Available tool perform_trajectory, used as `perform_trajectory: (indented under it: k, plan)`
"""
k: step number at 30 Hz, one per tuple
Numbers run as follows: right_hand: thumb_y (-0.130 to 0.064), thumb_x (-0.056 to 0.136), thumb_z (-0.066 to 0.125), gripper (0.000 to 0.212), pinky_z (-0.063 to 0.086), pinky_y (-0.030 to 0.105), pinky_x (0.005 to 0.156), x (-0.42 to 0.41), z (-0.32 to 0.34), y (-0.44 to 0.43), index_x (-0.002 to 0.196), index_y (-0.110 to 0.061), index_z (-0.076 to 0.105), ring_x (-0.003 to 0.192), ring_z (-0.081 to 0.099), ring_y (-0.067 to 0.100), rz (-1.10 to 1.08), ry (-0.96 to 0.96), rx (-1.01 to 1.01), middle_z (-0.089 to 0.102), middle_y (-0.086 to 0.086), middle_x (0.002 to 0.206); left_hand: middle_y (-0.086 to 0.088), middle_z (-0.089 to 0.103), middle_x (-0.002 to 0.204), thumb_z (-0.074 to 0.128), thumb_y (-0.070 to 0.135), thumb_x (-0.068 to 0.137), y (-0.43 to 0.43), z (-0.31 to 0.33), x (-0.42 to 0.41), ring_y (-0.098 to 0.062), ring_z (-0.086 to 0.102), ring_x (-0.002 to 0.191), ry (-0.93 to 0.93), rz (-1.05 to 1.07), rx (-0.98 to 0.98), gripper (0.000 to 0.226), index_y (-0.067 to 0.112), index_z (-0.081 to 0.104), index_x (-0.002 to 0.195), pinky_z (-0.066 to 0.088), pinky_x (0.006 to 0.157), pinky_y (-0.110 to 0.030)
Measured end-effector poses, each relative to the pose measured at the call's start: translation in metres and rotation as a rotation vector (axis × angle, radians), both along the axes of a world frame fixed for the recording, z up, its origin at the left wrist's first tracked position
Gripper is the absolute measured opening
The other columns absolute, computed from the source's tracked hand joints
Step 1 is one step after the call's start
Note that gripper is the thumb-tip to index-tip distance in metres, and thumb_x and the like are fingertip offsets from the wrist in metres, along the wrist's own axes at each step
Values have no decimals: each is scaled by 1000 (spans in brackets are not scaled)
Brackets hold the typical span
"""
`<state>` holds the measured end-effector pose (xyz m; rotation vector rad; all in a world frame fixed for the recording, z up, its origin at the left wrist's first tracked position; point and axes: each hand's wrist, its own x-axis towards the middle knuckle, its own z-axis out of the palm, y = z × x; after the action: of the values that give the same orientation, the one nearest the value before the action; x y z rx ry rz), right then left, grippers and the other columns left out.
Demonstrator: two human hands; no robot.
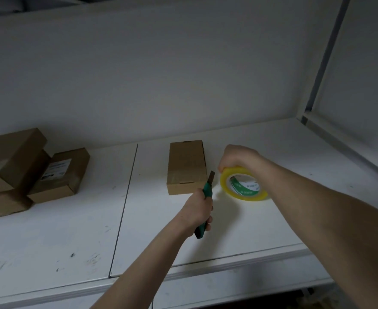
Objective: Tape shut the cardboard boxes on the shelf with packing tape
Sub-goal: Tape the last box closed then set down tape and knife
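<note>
A small brown closed cardboard box lies flat on the white shelf board, a little right of the middle of the view, its long side running toward the back wall. Just beside its near right corner, at about 4 o'clock from it, a roll of clear yellowish packing tape with a green-and-white printed core stands on edge on the board.

The right hand comes in from 4 o'clock on a long bare forearm, wrist bent down, fingers curled over the top of the roll and gripping it. The left hand reaches up from 6 o'clock, its forearm slanting toward the box. Its fingers are wrapped round a green utility knife, the dark blade extended and pointing up toward 12 o'clock, its tip in front of the box's near right corner, between box and roll. Whether the blade touches either cannot be told.

At 9 o'clock, well apart from the small box, a pile of brown cardboard boxes sits against the wall, one with a white printed label leaning on the others. A dark seam divides the scuffed board into two panels. Behind is a plain white back wall, and at 2 o'clock a grey metal upright rises from the shelf corner. The light is dim.
</note>
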<state>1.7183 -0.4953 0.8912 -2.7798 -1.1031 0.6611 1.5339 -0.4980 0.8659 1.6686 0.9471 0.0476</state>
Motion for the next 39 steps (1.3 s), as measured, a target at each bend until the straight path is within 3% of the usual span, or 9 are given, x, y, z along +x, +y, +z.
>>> perform_trajectory:
  k: [7,13,18,24,28,31,36,39]
  plan:
    - [-29,72,73,20,47,33,71,1,-1,-1,76,-17,57,86,63,28,3,-19,0,62,7,87,-7,41,87,26,5,97,4,2,6,-13,38,57,24,-33,-45,21,6,36,116,39,43,-22]
    - [-32,70,77,24,52,34,73,2,-2,-2,79,-18,59,83,63,27,11,-21,20,61,5,84,-9,41,79,27,9,98,4,-4,11,-14,37,54,118,-37,-164,15,8,41,95,38,46,-25]
    - [-36,71,77,29,54,39,80,12,-4,-9,75,-17,55,86,64,29,-28,22,74,59,5,80,-8,41,79,25,8,98,-1,-15,17,-14,38,53,81,-62,-79,15,8,39,103,39,46,-25]
    - [-37,67,75,28,52,33,69,19,-7,-24,74,-14,60,81,66,27,-139,72,179,63,6,79,-8,43,76,26,6,97,7,-11,28,-14,40,52,82,-103,37,27,8,34,123,38,41,-23]
    - [-34,71,72,25,50,32,67,21,-10,-34,75,-13,60,83,66,26,-193,113,248,64,8,84,-8,40,74,24,5,97,0,-10,40,-15,38,49,60,-99,11,18,8,40,103,35,44,-26]
    - [-36,72,72,27,51,32,68,22,-11,-37,77,-14,59,83,65,26,-203,126,262,65,8,87,-8,40,72,23,4,96,0,-12,44,-15,38,48,60,-81,24,24,6,36,116,36,40,-23]
    - [-36,72,72,26,49,31,69,23,-11,-39,80,-15,58,88,65,25,-189,139,261,61,3,84,-8,41,70,24,2,97,8,-7,42,-16,38,49,62,-57,17,19,6,41,90,34,42,-24]
    - [-35,74,71,23,49,31,66,25,-12,-39,75,-16,57,83,64,24,-176,138,262,63,5,85,-9,42,72,24,3,97,13,-9,42,-16,38,49,61,-24,26,16,3,40,100,34,39,-22]
